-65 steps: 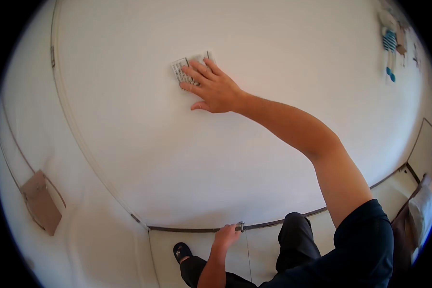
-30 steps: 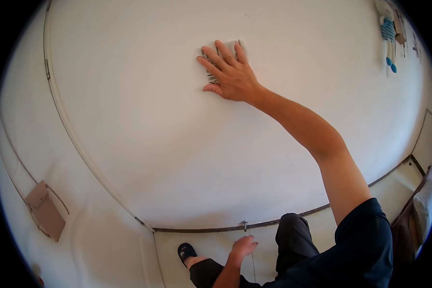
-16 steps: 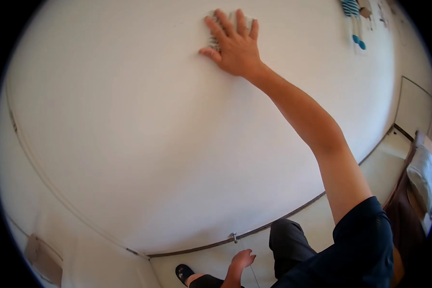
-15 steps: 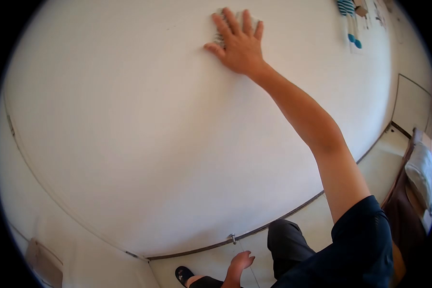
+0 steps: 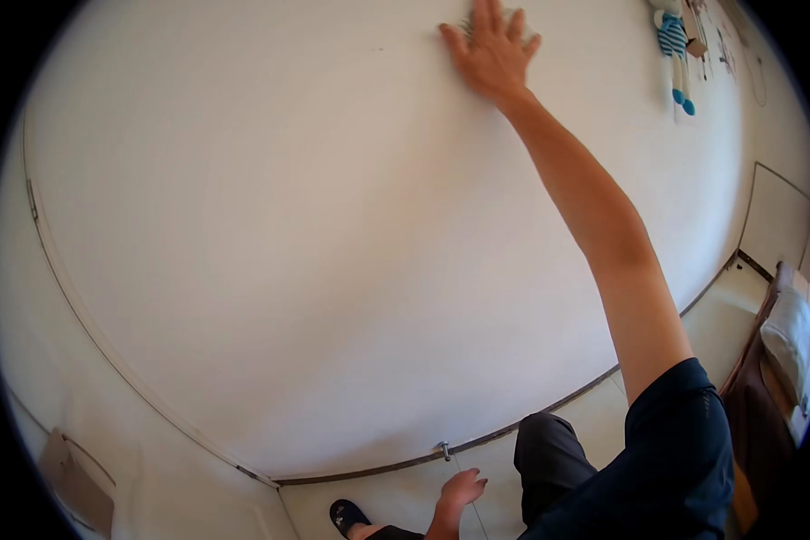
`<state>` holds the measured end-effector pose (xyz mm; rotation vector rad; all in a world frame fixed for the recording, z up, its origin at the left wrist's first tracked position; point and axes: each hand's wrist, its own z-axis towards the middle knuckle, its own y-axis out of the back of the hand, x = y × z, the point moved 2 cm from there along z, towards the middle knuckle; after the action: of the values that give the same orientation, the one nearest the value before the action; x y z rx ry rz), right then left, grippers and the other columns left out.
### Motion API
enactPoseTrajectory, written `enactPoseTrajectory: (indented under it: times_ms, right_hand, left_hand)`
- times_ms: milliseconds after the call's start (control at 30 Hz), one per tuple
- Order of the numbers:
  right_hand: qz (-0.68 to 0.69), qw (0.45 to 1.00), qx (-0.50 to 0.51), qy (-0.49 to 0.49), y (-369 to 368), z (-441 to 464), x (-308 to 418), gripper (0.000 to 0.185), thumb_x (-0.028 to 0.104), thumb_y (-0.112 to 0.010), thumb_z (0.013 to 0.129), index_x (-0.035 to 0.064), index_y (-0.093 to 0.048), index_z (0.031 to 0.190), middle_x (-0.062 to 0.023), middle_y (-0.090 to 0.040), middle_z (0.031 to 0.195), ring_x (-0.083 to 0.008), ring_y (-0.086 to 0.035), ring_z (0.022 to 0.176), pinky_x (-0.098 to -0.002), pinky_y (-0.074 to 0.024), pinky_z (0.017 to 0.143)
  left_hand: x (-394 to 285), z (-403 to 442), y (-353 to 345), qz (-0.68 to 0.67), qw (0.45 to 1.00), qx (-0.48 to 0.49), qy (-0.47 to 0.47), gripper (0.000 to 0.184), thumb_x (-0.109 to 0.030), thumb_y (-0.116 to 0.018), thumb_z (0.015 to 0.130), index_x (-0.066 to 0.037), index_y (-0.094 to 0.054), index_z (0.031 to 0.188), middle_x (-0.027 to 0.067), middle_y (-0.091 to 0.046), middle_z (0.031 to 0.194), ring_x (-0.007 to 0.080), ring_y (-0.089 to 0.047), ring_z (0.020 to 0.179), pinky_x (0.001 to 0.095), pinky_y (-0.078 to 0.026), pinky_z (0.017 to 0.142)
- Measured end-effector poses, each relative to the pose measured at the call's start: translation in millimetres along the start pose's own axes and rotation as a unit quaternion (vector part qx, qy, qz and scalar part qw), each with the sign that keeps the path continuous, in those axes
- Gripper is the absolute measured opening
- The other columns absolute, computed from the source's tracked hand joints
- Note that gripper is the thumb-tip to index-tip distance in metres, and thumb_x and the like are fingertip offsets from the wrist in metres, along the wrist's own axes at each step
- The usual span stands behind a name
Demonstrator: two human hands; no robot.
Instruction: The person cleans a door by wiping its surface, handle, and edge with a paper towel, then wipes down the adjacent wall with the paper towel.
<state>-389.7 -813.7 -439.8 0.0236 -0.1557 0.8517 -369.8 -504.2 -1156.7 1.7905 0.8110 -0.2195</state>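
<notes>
My right hand [image 5: 495, 52] reaches high up with its fingers spread, pressing a pale cloth with grey markings [image 5: 466, 27] flat against the white wall [image 5: 315, 243]. Most of the cloth is hidden under the palm and fingers, and the fingertips are near the top edge of the view. Low down by my legs hangs my left hand [image 5: 462, 489], its fingers loosely bent and apart from the thumb. Nothing shows in it.
A striped doll [image 5: 672, 40] hangs at the upper right, beside a small brown box [image 5: 696, 40]. A metal stop [image 5: 445, 450] stands at the wall's foot. Light bedding [image 5: 790, 328] lies at far right. A brown chair-like object [image 5: 79, 477] is at lower left.
My right hand has slid with the cloth to the right and upward in the view. The view itself has shifted slightly. My left hand still hangs low.
</notes>
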Motion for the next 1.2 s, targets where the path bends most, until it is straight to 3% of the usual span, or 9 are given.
enactPoseTrajectory:
  times_ms: [200,267,333,533,633,800,900,967,1200]
  right_hand:
    - [0.065,0.985,0.019,0.160,7,-13,168,0.088,0.065,-0.044,0.106,0.0045,-0.027,0.166,-0.0181,-0.024,0.174,-0.0508,-0.018,0.159,-0.0747,-0.0115,0.123]
    - [0.058,0.973,-0.088,0.206,-25,-31,213,0.088,0.077,-0.046,0.098,0.0180,-0.043,0.163,-0.0084,-0.037,0.170,-0.0485,-0.023,0.157,-0.0809,-0.0128,0.118]
    - [0.097,0.956,-0.034,0.276,-16,-69,249,0.088,0.076,-0.047,0.098,0.0147,-0.044,0.162,-0.0098,-0.035,0.171,-0.0466,-0.022,0.159,-0.0798,-0.0129,0.119]
    - [0.117,0.789,0.084,0.597,3,-201,299,0.084,0.077,-0.044,0.099,0.0209,-0.045,0.162,-0.0028,-0.039,0.169,-0.0375,-0.025,0.159,-0.0736,-0.0124,0.125]
    - [0.130,0.757,0.087,0.634,0,-183,299,0.079,0.076,-0.043,0.100,0.0241,-0.048,0.161,0.0023,-0.039,0.170,-0.0314,-0.024,0.161,-0.0650,-0.0105,0.129]
    - [0.092,0.858,0.019,0.505,-7,-74,261,0.073,0.071,-0.036,0.106,0.0266,-0.044,0.163,0.0047,-0.036,0.172,-0.0281,-0.023,0.161,-0.0599,-0.0085,0.130]
    - [0.061,0.882,0.004,0.467,-8,-8,210,0.069,0.067,-0.034,0.108,0.0260,-0.042,0.164,0.0041,-0.036,0.172,-0.0275,-0.023,0.161,-0.0594,-0.0092,0.130]
    - [0.037,0.915,0.000,0.401,-3,30,167,0.068,0.064,-0.034,0.109,0.0242,-0.041,0.164,0.0036,-0.035,0.172,-0.0270,-0.022,0.162,-0.0589,-0.0096,0.130]
    - [0.034,0.963,-0.048,0.264,-10,105,-14,0.074,0.065,-0.038,0.107,0.0216,-0.032,0.167,0.0025,-0.029,0.175,-0.0295,-0.017,0.163,-0.0602,-0.0093,0.130]
  left_hand:
    - [-15,6,17,-0.018,0.998,-0.052,-0.027,0.051,-0.042,-0.060,0.102,-0.005,-0.065,0.136,0.0230,-0.070,0.131,0.0407,-0.065,0.124,0.0511,-0.053,0.103]
    - [-18,10,17,-0.013,0.997,-0.065,-0.025,0.050,-0.043,-0.060,0.102,-0.007,-0.065,0.136,0.0223,-0.070,0.130,0.0405,-0.065,0.124,0.0512,-0.053,0.102]
    - [-20,12,18,-0.014,0.998,-0.061,-0.026,0.051,-0.044,-0.060,0.102,-0.007,-0.064,0.136,0.0219,-0.070,0.131,0.0405,-0.065,0.124,0.0512,-0.053,0.103]
    - [-12,17,12,-0.001,0.999,-0.041,-0.019,0.053,-0.045,-0.059,0.102,-0.008,-0.062,0.141,0.0217,-0.070,0.133,0.0404,-0.065,0.126,0.0511,-0.052,0.104]
    - [-2,14,6,0.019,1.000,-0.018,-0.008,0.055,-0.045,-0.059,0.103,-0.008,-0.061,0.143,0.0219,-0.069,0.134,0.0398,-0.064,0.127,0.0507,-0.052,0.106]
    - [3,17,-5,0.028,1.000,0.009,-0.004,0.058,-0.047,-0.059,0.102,-0.008,-0.060,0.145,0.0218,-0.069,0.135,0.0397,-0.063,0.129,0.0504,-0.051,0.109]
    - [10,15,-21,0.035,0.999,-0.026,-0.007,0.049,-0.043,-0.063,0.100,-0.007,-0.070,0.133,0.0218,-0.073,0.124,0.0400,-0.068,0.119,0.0494,-0.054,0.102]
    - [14,-1,-30,-0.003,0.998,-0.052,-0.043,0.044,-0.036,-0.063,0.102,0.001,-0.070,0.124,0.0245,-0.074,0.115,0.0472,-0.067,0.111,0.0545,-0.053,0.100]
    - [16,-17,-35,-0.029,0.999,0.019,0.005,0.049,-0.039,-0.061,0.104,0.000,-0.066,0.134,0.0255,-0.070,0.128,0.0436,-0.065,0.122,0.0505,-0.049,0.108]
